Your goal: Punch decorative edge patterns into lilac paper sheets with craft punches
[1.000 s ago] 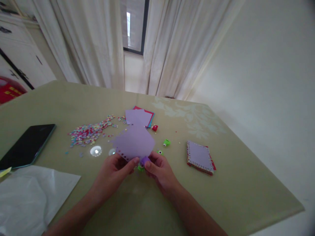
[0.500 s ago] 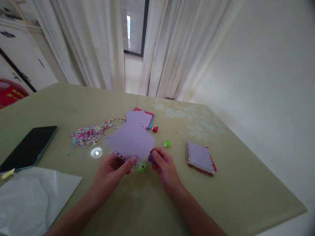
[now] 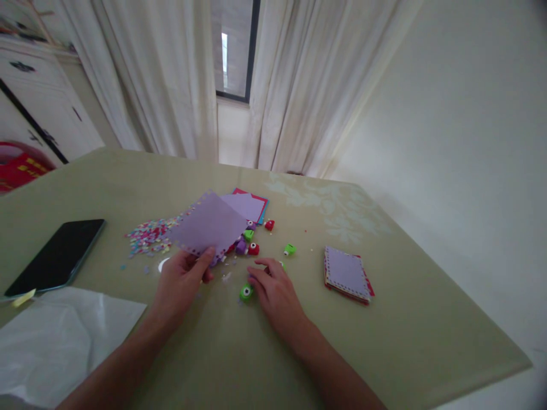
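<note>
My left hand pinches the lower corner of a square sheet of purple paper, lifted and tilted, with small punched holes along its edges. My right hand is low over the table, fingers slightly apart; a bit of purple shows under its fingertips, too small to name. Beside them stands a green craft punch with a star on its top. Behind the hand, another green punch is mostly hidden. Purple punches and a red punch lie near the sheet's right edge.
Paper confetti is heaped left of the sheet. A phone and a white plastic bag lie at left. Stacked coloured papers are at the back. At right sit a pile of punched sheets and a green punch.
My left hand has moved the purple sheet left and up, uncovering several punches. My right hand has turned palm down and lowered; the purple punch no longer shows between its fingers.
</note>
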Motion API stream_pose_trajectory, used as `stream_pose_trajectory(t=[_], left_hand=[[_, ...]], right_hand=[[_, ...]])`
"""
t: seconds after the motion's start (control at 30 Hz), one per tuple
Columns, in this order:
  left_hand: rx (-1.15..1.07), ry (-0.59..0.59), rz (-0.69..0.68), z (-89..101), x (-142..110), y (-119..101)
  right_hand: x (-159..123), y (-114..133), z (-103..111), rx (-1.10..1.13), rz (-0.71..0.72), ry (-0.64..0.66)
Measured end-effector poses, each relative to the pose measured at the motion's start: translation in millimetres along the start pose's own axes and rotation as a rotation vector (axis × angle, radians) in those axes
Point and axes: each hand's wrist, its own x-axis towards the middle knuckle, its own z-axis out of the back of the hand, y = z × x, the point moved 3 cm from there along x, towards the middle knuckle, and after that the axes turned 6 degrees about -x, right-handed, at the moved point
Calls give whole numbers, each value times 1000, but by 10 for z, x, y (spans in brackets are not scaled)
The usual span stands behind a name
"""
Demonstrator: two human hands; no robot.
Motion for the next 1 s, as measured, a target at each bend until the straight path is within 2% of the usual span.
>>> stream_pose_trajectory(t=[0.13,0.23,0.43,0.53,0.6,0.67,0.77,0.8,0.9,1.0], left_hand=[[-82,12,18,-35,-32,7],[-111,62,-6,-77,-73,-2],[-130,132,-32,-126,-121,-40],[-141,147,-46,-132,-133,-64],[-135,150,-52,-130,-139,-74],[-135,139,-60,-126,-143,-79],[-151,129,-70,-127,-154,-91],[-155,129,-71,-131,-159,-97],[-163,132,-71,-142,-175,-107],[-168,153,-84,-153,-185,-94]], right_hand=[[55,4,16,-107,28,-60],[185,40,78,-280,21,-77],[490,103,73,-598,-60,51],[514,107,57,-638,-125,104],[470,102,83,-607,-163,79],[396,96,140,-469,-168,-23],[269,63,212,18,-158,-200],[235,43,203,222,-176,-208],[173,8,84,726,-303,-123],[156,39,-23,957,-385,-98]])
